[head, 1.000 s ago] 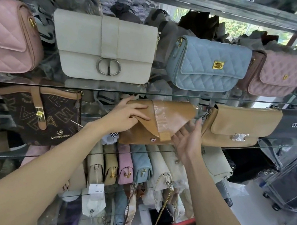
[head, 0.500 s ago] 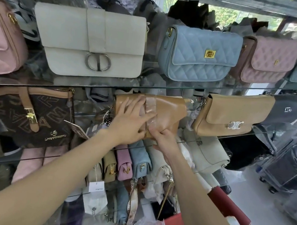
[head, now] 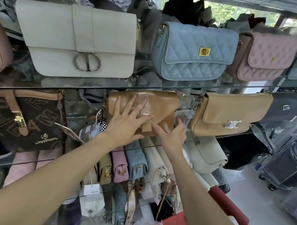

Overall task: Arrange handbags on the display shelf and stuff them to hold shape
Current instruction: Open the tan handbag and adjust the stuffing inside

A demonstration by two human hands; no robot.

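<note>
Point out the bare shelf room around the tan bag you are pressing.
Bare glass shows left of the tan bag, toward the brown monogram bag, with hanging tags intruding. A narrow gap separates it from the beige bag. The lower shelf's upright small bags are packed tight.

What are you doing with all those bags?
A person is setting a tan handbag on the middle glass shelf. The left hand presses flat on its front, fingers spread. The right hand touches its lower right edge. It sits between a brown patterned bag and a beige bag.
</note>
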